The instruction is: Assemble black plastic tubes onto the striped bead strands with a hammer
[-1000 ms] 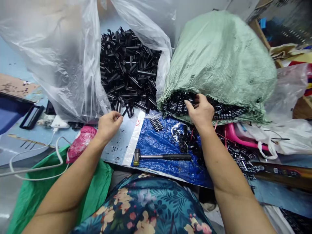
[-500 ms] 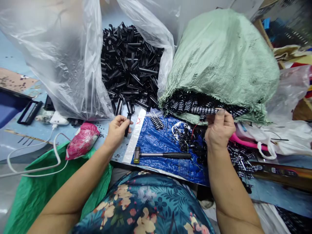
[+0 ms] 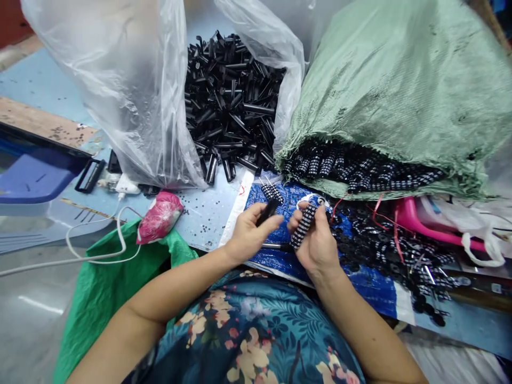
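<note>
Your left hand [image 3: 250,234] pinches a short black plastic tube [image 3: 268,212], thumb over fingers, closed tight on it. Your right hand [image 3: 316,240] grips a black-and-white studded strip piece [image 3: 303,226], fingers curled shut around it, thumb on top. Both pieces sit close together, just above the blue woven tarp [image 3: 372,282] at your lap edge. Whether the two pieces touch: can't tell.

A hammer handle [image 3: 275,246] shows between your hands, head hidden by your left hand.

Behind them, a clear plastic bag [image 3: 132,90] spills a pile of black tubes [image 3: 230,106]. On the right, a green woven sack [image 3: 392,90] holds more studded strips [image 3: 360,168]; its top is cut off by the frame. There is a red mark on the tarp's white edge [image 3: 241,190], not readable. No labels are legible.

On the left lie a pink crumpled bag [image 3: 160,216], a white cable [image 3: 96,253] and a green plastic sheet [image 3: 108,298].
</note>
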Action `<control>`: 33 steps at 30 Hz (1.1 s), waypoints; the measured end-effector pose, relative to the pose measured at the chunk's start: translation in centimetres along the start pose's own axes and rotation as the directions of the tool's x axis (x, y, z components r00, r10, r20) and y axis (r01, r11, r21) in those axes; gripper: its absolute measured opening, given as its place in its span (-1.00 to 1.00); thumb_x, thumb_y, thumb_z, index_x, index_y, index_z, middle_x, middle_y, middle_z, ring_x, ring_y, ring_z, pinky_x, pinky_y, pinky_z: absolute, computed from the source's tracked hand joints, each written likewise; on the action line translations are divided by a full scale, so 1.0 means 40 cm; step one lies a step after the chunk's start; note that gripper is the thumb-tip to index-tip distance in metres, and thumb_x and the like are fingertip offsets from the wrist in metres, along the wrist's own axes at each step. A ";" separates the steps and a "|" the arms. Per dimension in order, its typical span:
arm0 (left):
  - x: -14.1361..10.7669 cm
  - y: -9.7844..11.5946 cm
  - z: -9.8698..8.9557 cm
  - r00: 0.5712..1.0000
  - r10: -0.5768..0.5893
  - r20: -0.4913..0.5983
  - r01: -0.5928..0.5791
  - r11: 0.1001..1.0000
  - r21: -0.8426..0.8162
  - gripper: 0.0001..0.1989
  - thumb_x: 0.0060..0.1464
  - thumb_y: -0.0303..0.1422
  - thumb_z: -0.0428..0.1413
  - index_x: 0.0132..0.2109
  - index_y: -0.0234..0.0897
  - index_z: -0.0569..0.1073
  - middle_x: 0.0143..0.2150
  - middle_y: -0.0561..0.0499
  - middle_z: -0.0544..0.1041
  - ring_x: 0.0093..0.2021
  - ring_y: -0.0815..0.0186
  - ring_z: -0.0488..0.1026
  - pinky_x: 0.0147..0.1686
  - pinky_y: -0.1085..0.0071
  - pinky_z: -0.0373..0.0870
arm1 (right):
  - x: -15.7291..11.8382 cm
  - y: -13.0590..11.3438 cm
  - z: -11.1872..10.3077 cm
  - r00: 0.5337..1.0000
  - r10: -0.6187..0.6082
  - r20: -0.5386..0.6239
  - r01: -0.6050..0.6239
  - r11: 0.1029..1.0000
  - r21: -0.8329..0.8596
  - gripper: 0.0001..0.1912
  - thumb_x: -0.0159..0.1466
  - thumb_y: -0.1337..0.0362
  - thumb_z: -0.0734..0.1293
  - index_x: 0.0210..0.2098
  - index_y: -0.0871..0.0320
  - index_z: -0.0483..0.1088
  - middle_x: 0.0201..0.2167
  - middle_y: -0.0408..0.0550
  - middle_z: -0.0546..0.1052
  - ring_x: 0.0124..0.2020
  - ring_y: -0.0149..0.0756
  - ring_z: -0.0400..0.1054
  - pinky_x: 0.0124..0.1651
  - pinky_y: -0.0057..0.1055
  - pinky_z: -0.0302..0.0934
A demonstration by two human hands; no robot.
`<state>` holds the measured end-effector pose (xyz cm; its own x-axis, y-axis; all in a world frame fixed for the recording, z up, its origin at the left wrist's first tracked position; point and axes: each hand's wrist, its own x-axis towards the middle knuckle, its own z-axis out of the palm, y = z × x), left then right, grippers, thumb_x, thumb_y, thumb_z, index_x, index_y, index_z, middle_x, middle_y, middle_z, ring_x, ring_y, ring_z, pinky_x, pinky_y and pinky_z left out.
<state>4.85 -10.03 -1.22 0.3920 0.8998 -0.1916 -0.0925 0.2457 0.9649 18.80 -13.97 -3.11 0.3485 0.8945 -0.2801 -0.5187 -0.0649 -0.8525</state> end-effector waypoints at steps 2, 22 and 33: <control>0.002 -0.006 0.021 0.997 0.066 0.034 -0.068 0.995 0.071 -0.68 -0.07 -0.22 0.37 -0.28 -0.29 0.46 -0.37 0.07 0.48 -0.41 0.43 0.33 -0.38 0.46 0.25 | 0.003 0.014 0.003 0.997 -0.077 0.014 0.078 0.994 -0.077 -0.51 0.37 -0.21 0.15 -0.14 0.06 0.40 -0.26 -0.07 0.55 -0.28 -0.30 0.49 -0.20 -0.30 0.43; -0.021 -0.004 0.007 0.999 0.033 -0.008 -0.033 0.999 0.029 -0.57 0.19 0.04 0.13 -0.19 -0.29 0.52 -0.30 0.02 0.48 -0.29 0.35 0.35 -0.19 0.41 0.32 | -0.044 0.001 -0.062 0.406 -0.556 0.725 0.803 -0.163 -0.574 0.11 0.15 -0.04 0.52 0.48 0.13 -0.08 0.26 0.29 0.37 0.22 0.13 0.38 0.19 0.04 0.42; -0.017 -0.016 -0.020 0.987 -0.152 0.051 0.158 0.978 -0.137 -0.55 -0.02 -0.01 0.33 -0.16 -0.31 0.56 -0.33 0.03 0.55 -0.38 0.37 0.48 -0.31 0.39 0.51 | -0.060 0.023 -0.051 0.493 -0.520 0.698 0.733 -0.183 -0.655 0.10 0.18 -0.11 0.47 0.48 0.14 -0.12 0.26 0.30 0.38 0.23 0.18 0.36 0.22 0.08 0.39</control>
<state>3.93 -10.51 -1.86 0.4474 0.8326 -0.3267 -0.1544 0.4317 0.8887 19.08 -17.09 -4.13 -0.1031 0.7832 0.6132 0.8616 0.3783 -0.3384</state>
